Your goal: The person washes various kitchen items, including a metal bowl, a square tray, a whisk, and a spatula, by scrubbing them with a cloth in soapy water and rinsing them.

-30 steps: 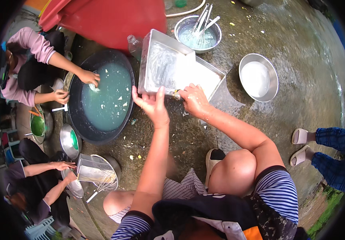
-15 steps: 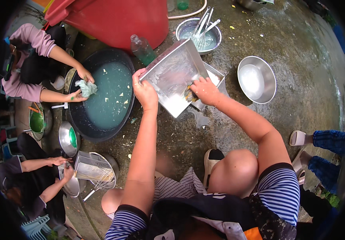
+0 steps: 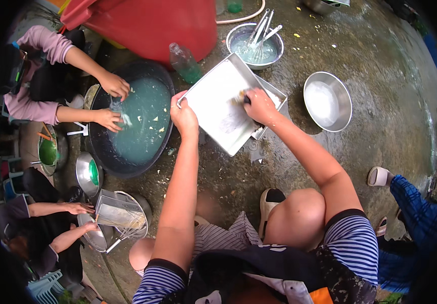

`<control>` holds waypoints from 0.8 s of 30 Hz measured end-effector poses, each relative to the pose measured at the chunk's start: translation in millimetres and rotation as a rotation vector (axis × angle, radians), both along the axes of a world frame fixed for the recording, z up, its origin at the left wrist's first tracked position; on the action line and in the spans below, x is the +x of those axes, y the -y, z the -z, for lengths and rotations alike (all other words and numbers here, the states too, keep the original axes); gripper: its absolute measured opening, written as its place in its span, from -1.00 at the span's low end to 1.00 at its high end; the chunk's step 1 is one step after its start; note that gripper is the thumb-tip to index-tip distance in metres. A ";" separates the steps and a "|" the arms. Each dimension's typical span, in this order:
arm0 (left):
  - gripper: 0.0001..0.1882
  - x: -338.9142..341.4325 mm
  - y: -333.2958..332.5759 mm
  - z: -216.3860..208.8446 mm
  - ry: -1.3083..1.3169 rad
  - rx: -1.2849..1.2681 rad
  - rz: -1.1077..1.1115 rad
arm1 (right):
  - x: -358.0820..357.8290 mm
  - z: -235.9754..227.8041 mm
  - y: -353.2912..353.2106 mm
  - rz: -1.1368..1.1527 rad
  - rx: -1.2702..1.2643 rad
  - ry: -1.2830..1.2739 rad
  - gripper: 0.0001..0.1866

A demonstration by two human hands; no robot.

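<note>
In front of me, tilted, is a square metal baking pan with a whitish wet inside. My left hand is closed around its left edge, thumb on the rim. Inside the pan, near its right side, my right hand presses a small yellowish scrubbing sponge, mostly hidden by the fingers. A second metal pan lies partly beneath the first on the wet floor. Just beyond, a metal bowl of cloudy water holds several whisks.
A dark basin of bluish water stands left, with a co-worker's hands in it. Behind are a red tub and green bottle. A metal bowl sits right. Lower left, another person handles metalware beside a rectangular tin.
The pan's inside faces up more and looks brighter. My right hand has shifted slightly up with the sponge. The co-worker's hands have lowered and parted at the water; the plaid-trousered legs at right have moved.
</note>
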State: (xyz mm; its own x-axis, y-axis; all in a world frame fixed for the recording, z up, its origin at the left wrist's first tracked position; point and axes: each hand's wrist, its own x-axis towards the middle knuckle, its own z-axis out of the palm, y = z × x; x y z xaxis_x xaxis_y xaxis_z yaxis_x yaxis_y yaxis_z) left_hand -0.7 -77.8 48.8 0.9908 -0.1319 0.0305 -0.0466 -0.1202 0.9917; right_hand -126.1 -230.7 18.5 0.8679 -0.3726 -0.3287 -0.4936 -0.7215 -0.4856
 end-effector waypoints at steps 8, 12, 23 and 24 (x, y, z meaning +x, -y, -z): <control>-0.74 4.0 -6.5 -3.4 -0.190 -0.305 0.076 | -11.3 -0.2 -60.0 -0.439 -0.285 0.580 -0.44; -0.71 -7.8 -9.7 0.6 -0.240 -0.257 0.112 | -7.0 3.4 -8.1 0.031 -0.389 0.627 -0.51; -0.69 -15.8 -21.7 -1.5 -0.381 -0.387 0.218 | -3.5 -4.7 -24.4 -0.183 -0.344 0.551 -0.58; -0.68 -22.4 -17.4 -1.6 -0.410 -0.382 0.231 | -1.2 -1.5 -18.4 -0.182 -0.345 0.544 -0.58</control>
